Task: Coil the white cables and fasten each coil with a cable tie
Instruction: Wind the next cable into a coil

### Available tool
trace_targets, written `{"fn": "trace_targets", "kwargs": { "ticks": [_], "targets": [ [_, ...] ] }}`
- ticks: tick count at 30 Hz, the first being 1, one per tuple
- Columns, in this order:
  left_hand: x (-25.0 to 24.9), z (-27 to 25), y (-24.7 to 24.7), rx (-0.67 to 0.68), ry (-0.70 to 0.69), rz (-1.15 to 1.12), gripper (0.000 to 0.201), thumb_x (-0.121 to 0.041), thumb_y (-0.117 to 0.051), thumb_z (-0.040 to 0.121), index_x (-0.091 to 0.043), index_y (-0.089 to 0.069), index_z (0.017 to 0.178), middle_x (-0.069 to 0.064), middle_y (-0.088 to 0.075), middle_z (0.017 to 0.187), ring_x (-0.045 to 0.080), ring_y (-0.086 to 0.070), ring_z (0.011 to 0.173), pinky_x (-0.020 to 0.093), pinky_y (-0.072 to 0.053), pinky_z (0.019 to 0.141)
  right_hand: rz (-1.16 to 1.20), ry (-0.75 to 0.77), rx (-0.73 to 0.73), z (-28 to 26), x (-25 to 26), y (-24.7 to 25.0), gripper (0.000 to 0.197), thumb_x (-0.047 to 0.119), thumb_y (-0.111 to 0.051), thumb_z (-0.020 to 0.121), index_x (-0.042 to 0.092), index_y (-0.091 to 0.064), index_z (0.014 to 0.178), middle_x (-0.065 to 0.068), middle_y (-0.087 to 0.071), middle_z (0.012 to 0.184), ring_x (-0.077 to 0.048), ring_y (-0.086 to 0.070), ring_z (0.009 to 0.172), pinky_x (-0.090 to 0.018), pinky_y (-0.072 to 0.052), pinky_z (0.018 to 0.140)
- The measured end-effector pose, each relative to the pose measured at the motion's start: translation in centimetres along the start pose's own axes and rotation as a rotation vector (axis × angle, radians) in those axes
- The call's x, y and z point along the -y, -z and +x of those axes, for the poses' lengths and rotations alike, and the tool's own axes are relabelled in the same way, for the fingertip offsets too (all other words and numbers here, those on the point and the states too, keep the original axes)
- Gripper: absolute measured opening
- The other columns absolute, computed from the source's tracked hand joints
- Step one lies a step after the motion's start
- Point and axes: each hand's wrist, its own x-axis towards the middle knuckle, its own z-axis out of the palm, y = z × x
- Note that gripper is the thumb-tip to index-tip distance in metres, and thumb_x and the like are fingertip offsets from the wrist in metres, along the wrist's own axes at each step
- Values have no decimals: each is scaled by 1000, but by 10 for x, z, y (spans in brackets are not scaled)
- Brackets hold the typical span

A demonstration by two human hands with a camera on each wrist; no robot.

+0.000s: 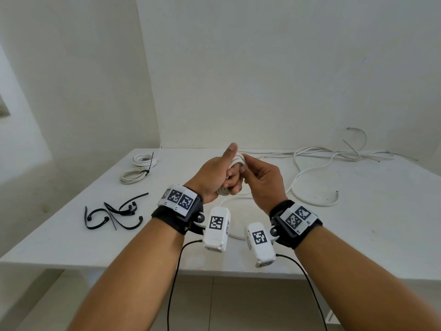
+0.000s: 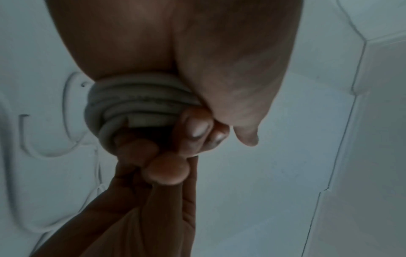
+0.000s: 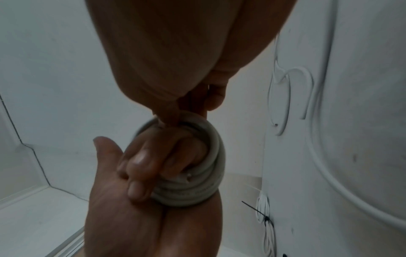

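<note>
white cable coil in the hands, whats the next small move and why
Probably wind one more loop: the left hand grips the round white cable coil wound around its fingers, the right hand pinches the strand at its top, and loose white cable lies uncoiled on the white table. The black cable ties can wait.

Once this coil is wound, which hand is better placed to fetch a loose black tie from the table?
Probably the right hand. The left hand has the coil wound round its fingers and must keep holding it; the right only pinches the cable at the coil's top. The loose ties lie on the left, so it must reach across.
</note>
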Motion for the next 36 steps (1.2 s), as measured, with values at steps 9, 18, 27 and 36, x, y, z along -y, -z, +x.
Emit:
{"fn": "trace_targets", "kwargs": {
  "ticks": [9, 18, 27, 36],
  "targets": [
    [-21, -5, 24, -148, 36, -48, 68, -69, -33, 94, -16, -31, 52, 3, -27, 41, 20, -37, 38, 28, -35, 52, 64, 13, -72, 5, 25, -37, 27, 6, -61, 95, 29, -69, 108, 24, -71, 89, 5, -68, 87, -12, -50, 81],
    [-14, -17, 19, -405, 87, 8, 71, -71, -49, 87, -16, -36, 45, 4, -33, 41, 22, -44, 40, 28, -45, 54, 45, -28, -92, -1, 19, -59, 24, 10, -60, 96, 13, -71, 117, 13, -74, 88, -7, -67, 80, -17, -54, 76],
    [-9, -22, 45, -402, 65, -138, 56, -56, -43, 98, -13, -47, 62, 0, -36, 45, 19, -42, 42, 28, -42, 51, -166, 95, 23, 5, 31, -47, 26, 13, -62, 95, 17, -69, 120, 0, -75, 82, -8, -67, 73, -9, -48, 67],
    [2, -46, 69, -410, 168, -193, 49, -43, -54, 96, -17, -40, 56, -1, -22, 50, 15, -21, 41, 24, -28, 43, -283, 162, 310, 3, 31, -67, 27, 9, -58, 95, 20, -69, 118, 3, -72, 82, -14, -68, 76, -22, -53, 72]
  ]
}}
